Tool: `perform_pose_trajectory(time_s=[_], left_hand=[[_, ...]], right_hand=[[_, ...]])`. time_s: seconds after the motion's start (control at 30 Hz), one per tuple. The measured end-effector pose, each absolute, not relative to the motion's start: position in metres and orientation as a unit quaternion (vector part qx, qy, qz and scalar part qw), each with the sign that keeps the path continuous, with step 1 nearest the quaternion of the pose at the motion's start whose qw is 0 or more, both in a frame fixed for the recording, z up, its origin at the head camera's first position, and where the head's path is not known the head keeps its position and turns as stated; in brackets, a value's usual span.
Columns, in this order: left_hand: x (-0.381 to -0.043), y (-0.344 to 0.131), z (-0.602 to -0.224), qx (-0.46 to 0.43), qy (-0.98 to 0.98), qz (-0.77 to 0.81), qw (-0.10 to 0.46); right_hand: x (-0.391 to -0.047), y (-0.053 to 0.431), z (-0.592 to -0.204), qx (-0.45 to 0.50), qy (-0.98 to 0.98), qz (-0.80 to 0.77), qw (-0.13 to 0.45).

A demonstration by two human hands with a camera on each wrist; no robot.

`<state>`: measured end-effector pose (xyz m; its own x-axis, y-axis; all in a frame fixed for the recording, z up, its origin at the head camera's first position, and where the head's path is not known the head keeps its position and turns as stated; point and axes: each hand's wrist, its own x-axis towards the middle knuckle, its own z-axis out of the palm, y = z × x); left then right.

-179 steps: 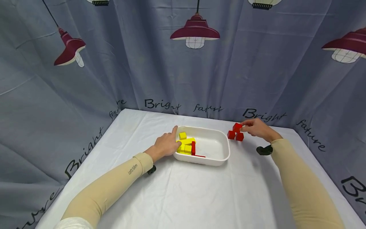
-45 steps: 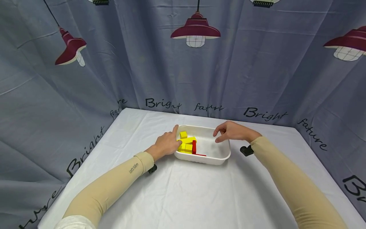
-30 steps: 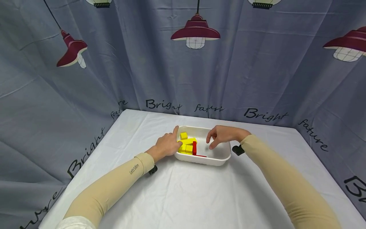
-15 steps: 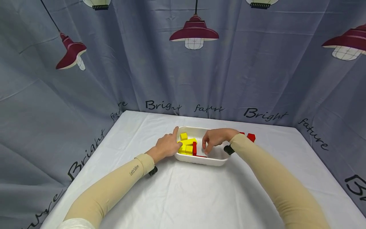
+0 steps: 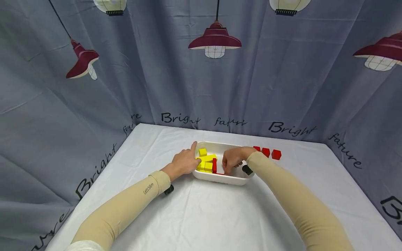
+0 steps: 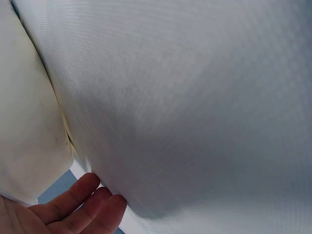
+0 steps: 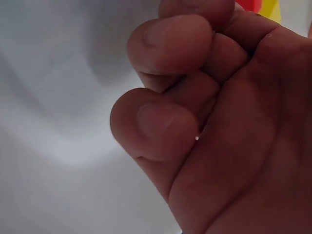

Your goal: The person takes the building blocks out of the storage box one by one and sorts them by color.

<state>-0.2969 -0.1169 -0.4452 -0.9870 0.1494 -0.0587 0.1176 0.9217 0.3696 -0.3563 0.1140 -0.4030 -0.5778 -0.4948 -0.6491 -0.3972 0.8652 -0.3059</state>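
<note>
A white tray (image 5: 226, 179) holds several yellow blocks (image 5: 207, 158) at its left end. A narrow red block (image 5: 214, 165) stands beside them, and a thin red piece (image 5: 220, 174) lies on the tray floor near the front wall. My left hand (image 5: 184, 162) grips the tray's left rim, thumb inside over the yellow blocks; in the left wrist view its other fingers (image 6: 87, 200) lie along the outer wall. My right hand (image 5: 233, 159) reaches down inside the tray, fingers curled, pinching the thin red piece at its right end. The right wrist view shows curled fingers (image 7: 161, 122); the pinching tips are hidden there.
Behind the right forearm, three red cubes (image 5: 265, 152) stand in a row on the white table (image 5: 201, 212), just right of the tray. A grey printed curtain (image 5: 176, 87) hangs along the table's back and sides.
My right hand has left the red cubes, moved left into the tray and lowered, its thumb and fingers closing at the thin red piece. The cubes, stacked earlier, now stand apart. The left hand stays.
</note>
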Motion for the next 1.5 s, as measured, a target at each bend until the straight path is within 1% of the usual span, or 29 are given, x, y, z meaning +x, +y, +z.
perform_pose_trajectory(time_s=[0.23,0.5,0.73,0.9,1.13,1.5], left_hand=[[-0.296,-0.116,-0.448,0.070,0.980,0.182,0.039],[-0.295,-0.116,-0.446,0.071,0.982,0.174,0.032],[-0.297,-0.116,-0.447,0.070,0.982,0.172,0.031],[-0.298,-0.116,-0.448,0.066,0.982,0.173,0.035],[-0.297,-0.116,-0.446,0.065,0.982,0.171,0.038],[-0.297,-0.116,-0.446,0.061,0.982,0.173,0.041]], right_hand=[[-0.356,0.114,-0.412,-0.249,0.886,-0.051,0.388],[-0.359,0.115,-0.410,-0.246,0.888,-0.051,0.386],[-0.364,0.119,-0.409,-0.276,0.885,-0.050,0.371],[-0.367,0.123,-0.410,-0.280,0.885,-0.066,0.366],[-0.370,0.125,-0.409,-0.261,0.888,-0.108,0.364],[-0.375,0.131,-0.414,-0.264,0.897,-0.132,0.328]])
